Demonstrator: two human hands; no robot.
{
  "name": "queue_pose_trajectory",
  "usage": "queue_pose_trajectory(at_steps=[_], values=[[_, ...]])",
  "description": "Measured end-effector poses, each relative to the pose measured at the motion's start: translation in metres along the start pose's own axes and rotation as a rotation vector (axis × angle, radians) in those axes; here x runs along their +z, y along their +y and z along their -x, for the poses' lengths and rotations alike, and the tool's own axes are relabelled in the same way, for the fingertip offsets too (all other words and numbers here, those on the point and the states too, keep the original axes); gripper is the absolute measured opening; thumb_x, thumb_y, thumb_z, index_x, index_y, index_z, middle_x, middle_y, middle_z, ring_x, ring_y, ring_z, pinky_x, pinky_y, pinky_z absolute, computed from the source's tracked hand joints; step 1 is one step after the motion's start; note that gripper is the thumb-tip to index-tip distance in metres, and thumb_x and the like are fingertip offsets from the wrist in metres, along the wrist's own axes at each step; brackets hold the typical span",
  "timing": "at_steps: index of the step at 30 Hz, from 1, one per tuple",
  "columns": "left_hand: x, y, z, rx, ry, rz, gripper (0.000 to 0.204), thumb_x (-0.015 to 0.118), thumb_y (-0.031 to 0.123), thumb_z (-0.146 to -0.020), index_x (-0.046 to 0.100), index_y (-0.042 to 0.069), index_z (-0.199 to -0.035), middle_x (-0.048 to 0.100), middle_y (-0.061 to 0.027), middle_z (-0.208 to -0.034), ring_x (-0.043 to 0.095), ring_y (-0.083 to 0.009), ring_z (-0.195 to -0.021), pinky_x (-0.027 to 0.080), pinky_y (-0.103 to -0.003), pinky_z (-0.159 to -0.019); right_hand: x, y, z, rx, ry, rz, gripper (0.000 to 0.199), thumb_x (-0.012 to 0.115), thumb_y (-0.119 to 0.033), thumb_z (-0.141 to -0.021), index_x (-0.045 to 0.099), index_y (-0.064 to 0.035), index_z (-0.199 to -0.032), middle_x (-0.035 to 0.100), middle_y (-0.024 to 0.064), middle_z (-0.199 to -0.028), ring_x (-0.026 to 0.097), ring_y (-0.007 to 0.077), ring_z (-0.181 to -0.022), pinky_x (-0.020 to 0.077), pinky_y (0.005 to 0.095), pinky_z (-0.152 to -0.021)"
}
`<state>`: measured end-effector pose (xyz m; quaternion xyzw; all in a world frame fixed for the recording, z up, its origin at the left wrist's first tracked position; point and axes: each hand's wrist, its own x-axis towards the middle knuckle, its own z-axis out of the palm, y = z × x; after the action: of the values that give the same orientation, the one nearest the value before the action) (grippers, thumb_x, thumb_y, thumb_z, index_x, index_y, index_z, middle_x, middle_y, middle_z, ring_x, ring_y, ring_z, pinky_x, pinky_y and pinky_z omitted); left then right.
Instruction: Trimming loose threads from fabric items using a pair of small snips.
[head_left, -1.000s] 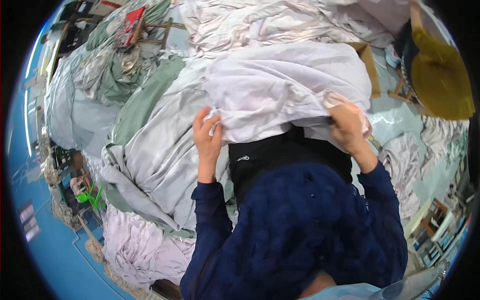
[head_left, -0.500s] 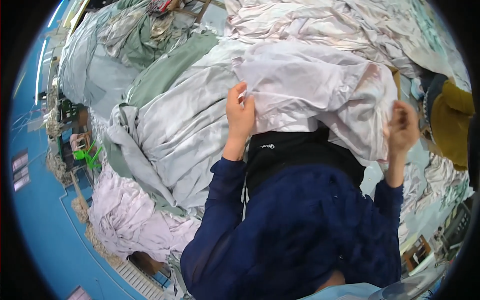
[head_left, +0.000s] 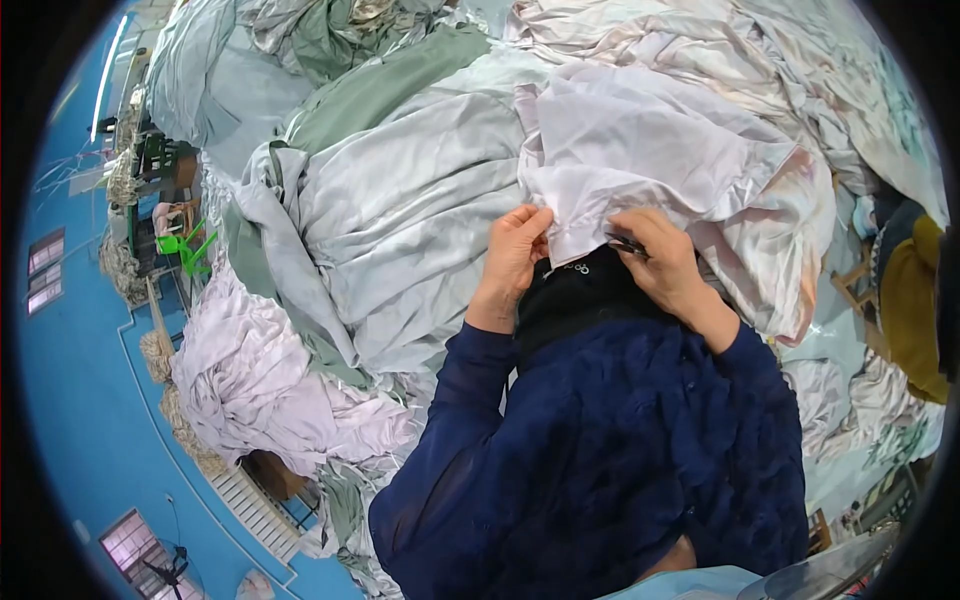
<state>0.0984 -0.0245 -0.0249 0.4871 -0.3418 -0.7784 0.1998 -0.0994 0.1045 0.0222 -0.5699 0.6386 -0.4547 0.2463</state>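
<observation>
Two hands, left hand (head_left: 515,250) and right hand (head_left: 660,262), fingers pinched shut on one white cloth (head_left: 650,150).

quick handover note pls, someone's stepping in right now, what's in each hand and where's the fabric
Left hand: grip pinches the lower edge of the white cloth.
Right hand: grip on the same edge, with a small dark tool in its fingers, likely snips.
The cloth lies on the heap of pale grey-green sheets; a lilac bundle sits to the left.
Done: the edge is gathered between both hands.
Left: work along that edge, probably trimming.
</observation>
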Motion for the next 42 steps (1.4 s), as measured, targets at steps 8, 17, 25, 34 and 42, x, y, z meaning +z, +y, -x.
queue_pose_trajectory(at_steps=[8, 17, 25, 34, 42], values=[[0.02, 0.006, 0.034, 0.055, -0.16, 0.248, 0.035, 0.066, -0.004, -0.085, 0.054, -0.002, -0.117, 0.064, -0.0078, -0.102, 0.063, -0.0126, -0.08, 0.052, -0.024, -0.068, 0.028, 0.001, -0.018, -0.008, -0.095, 0.002, 0.039, 0.074, -0.002, -0.074, 0.064, -0.0054, -0.111, 0.065, 0.0109, -0.1, 0.065, 0.0263, -0.083, 0.0522, 0.0326, -0.07], [0.002, -0.002, 0.022, -0.097, -0.034, 0.42, 0.046, 0.066, -0.005, -0.083, 0.049, -0.001, -0.125, 0.065, -0.0078, -0.102, 0.063, -0.0129, -0.081, 0.049, -0.022, -0.063, 0.038, 0.012, -0.022, 0.148, -0.133, -0.176, 0.031, 0.072, -0.004, -0.077, 0.066, 0.0005, -0.107, 0.069, 0.0154, -0.097, 0.067, 0.0303, -0.083, 0.0526, 0.0353, -0.072], [0.011, -0.014, 0.013, 0.059, -0.03, 0.248, 0.044, 0.065, -0.006, -0.083, 0.049, -0.002, -0.124, 0.066, -0.0071, -0.099, 0.063, -0.0127, -0.078, 0.049, -0.023, -0.064, 0.045, 0.013, -0.029, 0.063, -0.115, -0.12, 0.029, 0.071, -0.002, -0.078, 0.068, -0.001, -0.106, 0.069, 0.0126, -0.092, 0.065, 0.023, -0.075, 0.0506, 0.0307, -0.066], [0.033, 0.001, 0.036, 0.417, 0.061, -0.249, 0.057, 0.06, -0.008, -0.084, 0.036, -0.012, -0.136, 0.069, -0.0079, -0.094, 0.063, -0.0099, -0.083, 0.05, -0.023, -0.074, 0.044, 0.012, -0.032, -0.075, -0.124, 0.039, 0.025, 0.073, -0.004, -0.072, 0.067, -0.0037, -0.096, 0.065, 0.0127, -0.082, 0.064, 0.0321, -0.072, 0.05, 0.0391, -0.064], [0.027, -0.005, 0.03, 0.456, 0.137, -0.443, 0.061, 0.064, -0.005, -0.082, 0.038, -0.011, -0.137, 0.07, -0.0068, -0.09, 0.063, -0.0077, -0.078, 0.05, -0.021, -0.069, 0.044, 0.017, -0.03, -0.118, -0.031, 0.066, 0.023, 0.072, 0.0, -0.07, 0.063, -0.0028, -0.091, 0.063, 0.0131, -0.078, 0.063, 0.0297, -0.068, 0.0488, 0.0369, -0.06]])
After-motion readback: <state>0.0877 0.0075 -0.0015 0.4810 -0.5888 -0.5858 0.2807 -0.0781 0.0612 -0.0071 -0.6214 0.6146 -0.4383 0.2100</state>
